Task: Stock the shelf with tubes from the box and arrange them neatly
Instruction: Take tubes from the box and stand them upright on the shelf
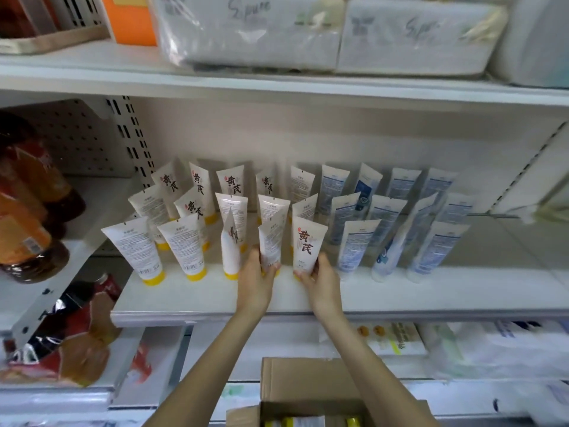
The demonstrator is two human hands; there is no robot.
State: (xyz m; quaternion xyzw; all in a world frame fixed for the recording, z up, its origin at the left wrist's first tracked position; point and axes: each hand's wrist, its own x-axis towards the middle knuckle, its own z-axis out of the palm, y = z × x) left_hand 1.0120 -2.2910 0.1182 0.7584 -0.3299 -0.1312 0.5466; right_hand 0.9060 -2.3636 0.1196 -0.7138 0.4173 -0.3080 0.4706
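Observation:
Several white tubes with yellow caps stand cap-down in rows on the middle shelf (215, 306). My left hand (257, 282) grips the lower end of one front-row tube (271, 241) whose printed back faces me. My right hand (320, 280) holds the neighbouring tube (308, 241), its red and black characters facing out. Another front tube (231, 245) stands turned edge-on just left of my left hand. Below, the open cardboard box (308, 383) shows more yellow-capped tubes inside.
Blue-and-white tubes (357, 241) fill the shelf's right half. Amber bottles (27, 211) sit on the left shelf, snack bags (67, 334) below them. Plastic-wrapped tissue packs (252, 32) lie on the top shelf, and packaged goods (498, 349) fill the lower shelf.

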